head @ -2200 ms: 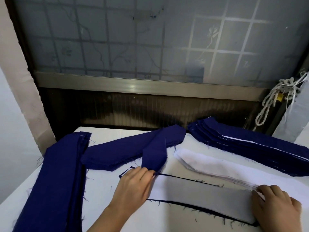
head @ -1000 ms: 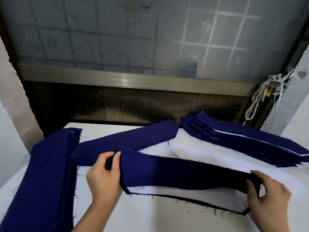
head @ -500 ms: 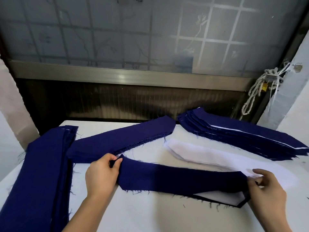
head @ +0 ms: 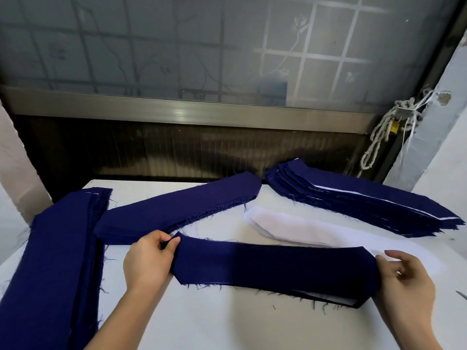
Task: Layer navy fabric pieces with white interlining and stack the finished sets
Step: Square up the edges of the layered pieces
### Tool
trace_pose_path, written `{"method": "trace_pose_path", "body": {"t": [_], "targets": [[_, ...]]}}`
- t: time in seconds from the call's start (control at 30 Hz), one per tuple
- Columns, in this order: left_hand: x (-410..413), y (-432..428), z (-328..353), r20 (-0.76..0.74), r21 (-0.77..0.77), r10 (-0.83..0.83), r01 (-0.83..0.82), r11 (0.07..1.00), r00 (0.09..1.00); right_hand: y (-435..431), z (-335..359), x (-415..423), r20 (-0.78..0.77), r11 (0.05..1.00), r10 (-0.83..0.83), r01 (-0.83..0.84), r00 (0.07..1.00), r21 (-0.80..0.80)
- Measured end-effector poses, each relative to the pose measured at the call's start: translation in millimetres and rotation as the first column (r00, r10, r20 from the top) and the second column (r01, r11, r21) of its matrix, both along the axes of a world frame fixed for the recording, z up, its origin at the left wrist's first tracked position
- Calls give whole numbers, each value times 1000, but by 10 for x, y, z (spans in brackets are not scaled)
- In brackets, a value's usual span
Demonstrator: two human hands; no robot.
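Since half a second ago the top navy piece [head: 275,269] has dropped nearly flat onto the white interlining [head: 328,298]. Before that it sagged between the two hands, with a wide white band showing along its near edge. Now only a thin white sliver and a dark under-edge peek out at its lower right corner, lower centre-right of the frame. We read the set as layered, with alignment close but not exact at that corner.

Left hand [head: 146,263] pinches the pointed left tip of the piece between thumb and forefinger. Right hand [head: 404,281] sits at the right end, fingers loosely spread and motion-blurred. We see no pinch there and it looks to have let go. Whether the thumb touches underneath, we cannot tell.

The set lies on the white table [head: 227,322], centre of frame, its near edge frayed with loose threads.

Just behind it, centre right, is the pile of white interlining [head: 290,226]. Upper right is the fanned stack of finished sets [head: 353,200], white edges showing between navy layers, which is the likely destination. Behind the left hand a pile of navy pieces [head: 177,210] slants up toward centre. Far left, a second navy pile [head: 58,261] runs down to the lower left corner.

Our call: next comes squaring the lower right corner, then lifting all layers together to the stack. Layers slipping apart is the risk.

Background has a frosted window [head: 177,46] and a knotted rope [head: 379,140] at right.
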State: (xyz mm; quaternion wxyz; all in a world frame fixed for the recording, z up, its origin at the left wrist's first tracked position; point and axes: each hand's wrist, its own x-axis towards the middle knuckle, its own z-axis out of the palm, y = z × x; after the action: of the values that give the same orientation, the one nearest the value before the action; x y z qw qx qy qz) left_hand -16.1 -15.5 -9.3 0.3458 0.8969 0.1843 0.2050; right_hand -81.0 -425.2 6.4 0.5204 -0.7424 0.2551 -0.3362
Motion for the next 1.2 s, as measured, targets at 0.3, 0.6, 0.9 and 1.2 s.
{"method": "trace_pose_path", "body": {"t": [0.3,0.6,0.9,1.2], "targets": [[-33,-38,-21,-18,213,25,-20,977,1000,-94,-125,89,-289,958,-27,-57,957,-280],[-26,-70,18,-64,291,24,-5,957,998,-97,-119,110,-308,951,-44,-55,950,-303],[-97,-141,-7,56,486,14,-40,873,998,-102,-57,24,-342,927,-256,128,904,-354],[-83,-122,-29,-63,506,-5,36,862,998,-4,-113,112,-431,804,-159,-137,888,-578]]}}
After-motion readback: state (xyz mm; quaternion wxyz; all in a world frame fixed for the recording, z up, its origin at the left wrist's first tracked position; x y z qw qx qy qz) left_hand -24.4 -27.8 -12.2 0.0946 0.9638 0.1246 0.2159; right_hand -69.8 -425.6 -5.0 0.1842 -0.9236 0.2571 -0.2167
